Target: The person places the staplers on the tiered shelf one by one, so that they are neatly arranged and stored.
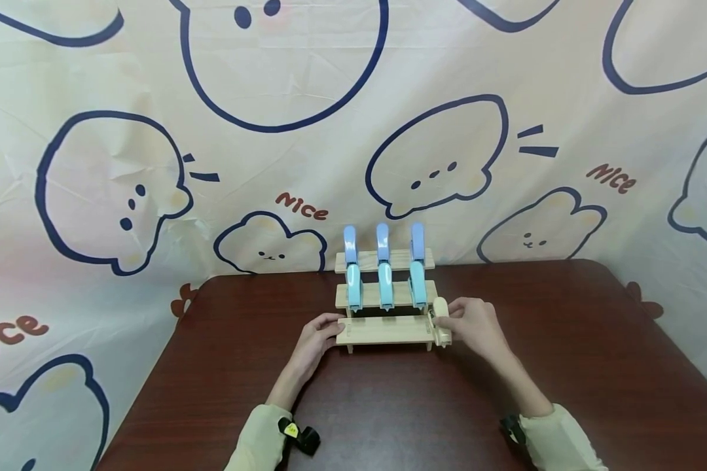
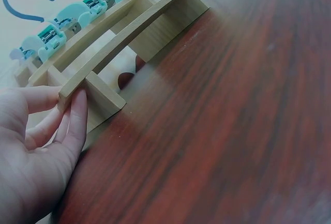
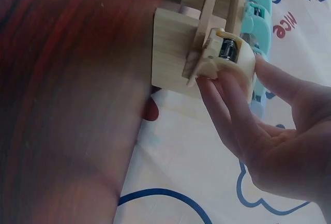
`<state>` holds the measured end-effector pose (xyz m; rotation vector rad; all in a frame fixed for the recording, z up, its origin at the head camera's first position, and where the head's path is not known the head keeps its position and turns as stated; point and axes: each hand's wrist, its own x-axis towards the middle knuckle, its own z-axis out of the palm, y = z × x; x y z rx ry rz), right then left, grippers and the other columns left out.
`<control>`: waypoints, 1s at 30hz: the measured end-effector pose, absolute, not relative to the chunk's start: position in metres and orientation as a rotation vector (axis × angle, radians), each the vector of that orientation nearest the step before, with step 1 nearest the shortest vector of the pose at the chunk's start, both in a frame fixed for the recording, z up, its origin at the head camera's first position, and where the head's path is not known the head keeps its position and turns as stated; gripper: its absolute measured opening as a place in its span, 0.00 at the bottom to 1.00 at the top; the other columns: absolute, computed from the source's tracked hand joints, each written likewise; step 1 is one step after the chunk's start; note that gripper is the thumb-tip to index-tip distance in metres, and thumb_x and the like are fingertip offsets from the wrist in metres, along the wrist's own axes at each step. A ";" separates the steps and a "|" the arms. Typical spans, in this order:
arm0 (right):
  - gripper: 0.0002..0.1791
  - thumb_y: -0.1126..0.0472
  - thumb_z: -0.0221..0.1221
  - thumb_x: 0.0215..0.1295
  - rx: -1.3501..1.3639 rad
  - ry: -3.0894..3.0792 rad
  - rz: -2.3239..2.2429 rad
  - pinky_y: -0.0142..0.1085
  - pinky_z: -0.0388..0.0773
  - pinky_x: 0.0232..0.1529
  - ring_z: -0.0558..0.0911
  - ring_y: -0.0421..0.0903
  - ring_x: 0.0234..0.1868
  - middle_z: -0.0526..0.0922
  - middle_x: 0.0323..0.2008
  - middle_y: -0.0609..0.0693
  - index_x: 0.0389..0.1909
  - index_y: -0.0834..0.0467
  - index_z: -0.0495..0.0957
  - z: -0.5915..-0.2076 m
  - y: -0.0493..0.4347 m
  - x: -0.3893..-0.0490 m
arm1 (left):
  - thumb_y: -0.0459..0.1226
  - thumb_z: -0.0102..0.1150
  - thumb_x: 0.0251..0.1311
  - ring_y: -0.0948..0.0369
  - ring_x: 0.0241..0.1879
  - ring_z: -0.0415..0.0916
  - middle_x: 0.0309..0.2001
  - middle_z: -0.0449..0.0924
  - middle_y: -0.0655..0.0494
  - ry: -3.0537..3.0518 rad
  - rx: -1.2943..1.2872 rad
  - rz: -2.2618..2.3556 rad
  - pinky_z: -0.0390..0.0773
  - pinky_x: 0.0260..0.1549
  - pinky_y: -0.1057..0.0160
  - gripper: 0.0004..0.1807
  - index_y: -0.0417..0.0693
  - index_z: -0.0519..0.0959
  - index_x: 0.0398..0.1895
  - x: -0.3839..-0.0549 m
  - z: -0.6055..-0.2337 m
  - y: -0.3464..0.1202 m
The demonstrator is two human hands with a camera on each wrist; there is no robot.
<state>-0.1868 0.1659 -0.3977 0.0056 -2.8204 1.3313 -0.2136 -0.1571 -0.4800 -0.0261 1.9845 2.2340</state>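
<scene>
A pale wooden stepped rack (image 1: 384, 330) stands on the table. My left hand (image 1: 317, 337) pinches the left end of its lowest board, thumb and fingers on either side in the left wrist view. With the thumb and fingers of my right hand (image 1: 474, 324) I hold a small cream stapler (image 3: 243, 69) at the right end of that same board. Whether it bears on the board cannot be told. Teal staplers (image 1: 385, 284) line the middle step, and periwinkle-blue staplers (image 1: 383, 242) the top one.
The dark reddish-brown table (image 1: 389, 405) spreads around the rack. Close behind it hangs a pale cloth (image 1: 330, 163) with cartoon outlines. Black wrist cameras sit at both cuffs.
</scene>
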 end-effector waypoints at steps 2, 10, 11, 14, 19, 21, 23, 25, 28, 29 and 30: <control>0.17 0.58 0.74 0.60 0.005 -2.798 1.370 0.38 0.81 0.27 0.87 0.52 0.25 0.87 0.29 0.54 0.38 0.68 0.83 -0.399 0.163 -0.187 | 0.31 0.62 0.70 0.60 0.41 0.77 0.44 0.80 0.51 1.988 -0.027 2.237 0.78 0.41 0.63 0.19 0.29 0.77 0.59 -0.213 -0.480 -0.159; 0.19 0.56 0.74 0.63 0.040 -2.798 1.408 0.41 0.84 0.31 0.88 0.51 0.25 0.87 0.30 0.54 0.40 0.67 0.81 -0.404 0.154 -0.192 | 0.31 0.62 0.69 0.61 0.41 0.78 0.45 0.80 0.51 1.990 -0.038 2.253 0.79 0.41 0.63 0.18 0.29 0.77 0.59 -0.213 -0.480 -0.165; 0.19 0.55 0.74 0.63 0.039 -2.803 1.408 0.41 0.84 0.31 0.88 0.50 0.25 0.86 0.30 0.54 0.40 0.67 0.81 -0.404 0.154 -0.193 | 0.31 0.62 0.69 0.61 0.41 0.78 0.45 0.80 0.51 1.985 -0.036 2.257 0.79 0.41 0.64 0.18 0.29 0.77 0.59 -0.213 -0.480 -0.166; 0.19 0.55 0.74 0.63 0.028 -2.822 1.400 0.41 0.83 0.31 0.87 0.50 0.26 0.86 0.30 0.54 0.41 0.66 0.80 -0.405 0.153 -0.193 | 0.31 0.61 0.69 0.61 0.41 0.78 0.44 0.80 0.52 1.969 -0.028 2.268 0.79 0.41 0.64 0.19 0.28 0.76 0.59 -0.212 -0.481 -0.166; 0.20 0.54 0.71 0.66 0.057 -2.844 1.377 0.41 0.83 0.31 0.87 0.50 0.28 0.86 0.32 0.54 0.45 0.67 0.81 -0.406 0.157 -0.193 | 0.31 0.61 0.70 0.61 0.40 0.78 0.42 0.80 0.53 1.974 -0.019 2.264 0.79 0.40 0.64 0.18 0.29 0.77 0.58 -0.211 -0.483 -0.164; 0.20 0.53 0.68 0.69 0.078 -2.826 1.387 0.41 0.84 0.32 0.87 0.50 0.29 0.87 0.33 0.55 0.47 0.68 0.82 -0.406 0.162 -0.194 | 0.31 0.61 0.70 0.61 0.40 0.78 0.43 0.80 0.52 1.994 -0.010 2.248 0.80 0.40 0.63 0.18 0.29 0.77 0.58 -0.211 -0.483 -0.163; 0.21 0.51 0.65 0.72 0.100 -2.803 1.379 0.40 0.84 0.32 0.88 0.51 0.31 0.88 0.34 0.56 0.49 0.67 0.83 -0.406 0.170 -0.195 | 0.32 0.61 0.70 0.60 0.39 0.77 0.44 0.79 0.50 2.064 0.016 2.207 0.81 0.40 0.62 0.17 0.29 0.77 0.57 -0.211 -0.481 -0.162; 0.23 0.49 0.63 0.74 0.113 -2.780 1.339 0.40 0.82 0.32 0.87 0.50 0.32 0.87 0.34 0.56 0.52 0.68 0.82 -0.404 0.178 -0.196 | 0.32 0.61 0.70 0.59 0.39 0.78 0.45 0.80 0.47 2.210 0.063 2.126 0.83 0.38 0.61 0.16 0.30 0.78 0.56 -0.212 -0.478 -0.163; 0.27 0.46 0.60 0.76 0.100 -2.761 1.198 0.43 0.80 0.34 0.84 0.52 0.34 0.86 0.37 0.58 0.56 0.68 0.80 -0.400 0.191 -0.198 | 0.33 0.60 0.72 0.55 0.40 0.81 0.49 0.80 0.43 2.503 0.155 1.948 0.85 0.37 0.58 0.14 0.34 0.80 0.56 -0.213 -0.471 -0.167; 0.29 0.46 0.60 0.76 0.095 -2.760 1.140 0.46 0.80 0.36 0.83 0.54 0.37 0.85 0.39 0.60 0.58 0.69 0.78 -0.398 0.196 -0.198 | 0.34 0.60 0.73 0.54 0.41 0.82 0.51 0.80 0.43 2.619 0.187 1.865 0.84 0.38 0.56 0.15 0.35 0.80 0.57 -0.213 -0.468 -0.169; 0.30 0.46 0.59 0.76 0.091 -2.759 1.087 0.50 0.79 0.41 0.82 0.58 0.41 0.84 0.43 0.64 0.59 0.71 0.77 -0.396 0.200 -0.198 | 0.35 0.60 0.74 0.52 0.44 0.82 0.53 0.79 0.43 2.714 0.223 1.786 0.84 0.41 0.55 0.15 0.36 0.80 0.58 -0.213 -0.465 -0.172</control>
